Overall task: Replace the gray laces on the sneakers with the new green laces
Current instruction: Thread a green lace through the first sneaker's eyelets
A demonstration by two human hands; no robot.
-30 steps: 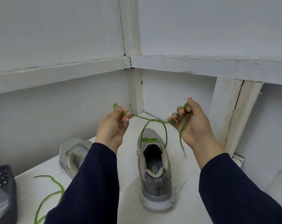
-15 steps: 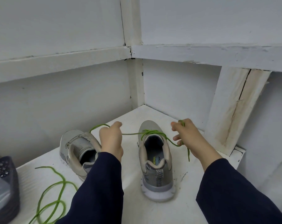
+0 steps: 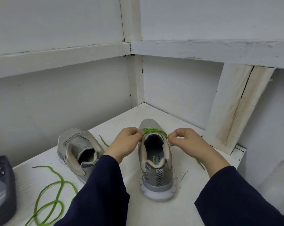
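On the white table (image 3: 154, 212) stand the left sneaker (image 3: 76, 144) and the right sneaker (image 3: 156, 173). The left hand (image 3: 126, 141) and right hand (image 3: 187, 142) each pinch the green lace (image 3: 154, 130) at the right sneaker's tongue. A spare green lace (image 3: 56, 185) lies loose beside the left sneaker.

On the bench (image 3: 154, 212) the left sneaker (image 3: 77, 144) stands beside the right sneaker (image 3: 156, 173). A loose lace (image 3: 56, 190) lies nearer, to their left, a basket (image 3: 1, 185) farther left.

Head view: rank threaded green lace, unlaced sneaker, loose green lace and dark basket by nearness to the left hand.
1. Threaded green lace, pinched by the left hand.
2. Unlaced sneaker, just left.
3. Loose green lace, lower left.
4. Dark basket, far left edge.
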